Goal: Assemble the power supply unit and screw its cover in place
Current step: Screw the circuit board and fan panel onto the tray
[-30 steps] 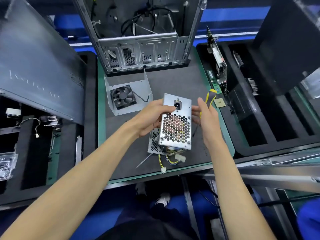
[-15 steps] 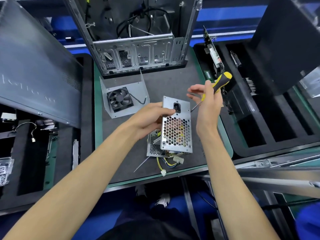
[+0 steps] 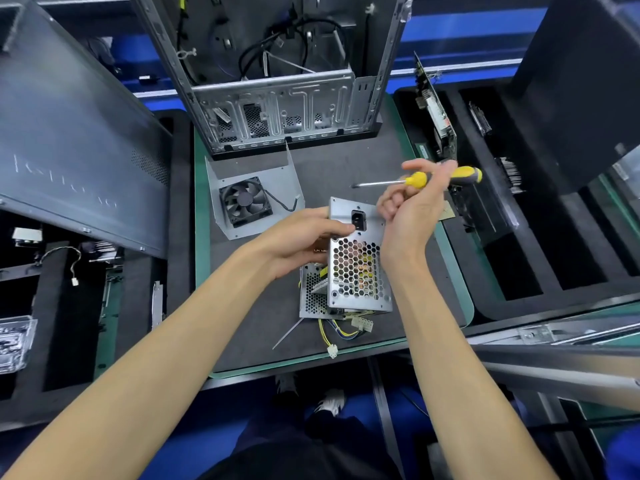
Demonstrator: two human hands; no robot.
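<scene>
Nearest, on the dark mat (image 3: 346, 174), standing on end over its trailing yellow wires (image 3: 337, 329): the power supply unit (image 3: 358, 261), steadied by the left hand (image 3: 304, 240), fingers curled round its left side, thumb by the socket. Just above, the right hand (image 3: 412, 216) wrapped round the yellow screwdriver (image 3: 419, 180), shaft level, tip pointing left, clear of the metal. Seemingly between screws: next, swing the tip down into a cover screw hole; farther back, fan bracket (image 3: 252, 199) and open case (image 3: 277, 109).
</scene>
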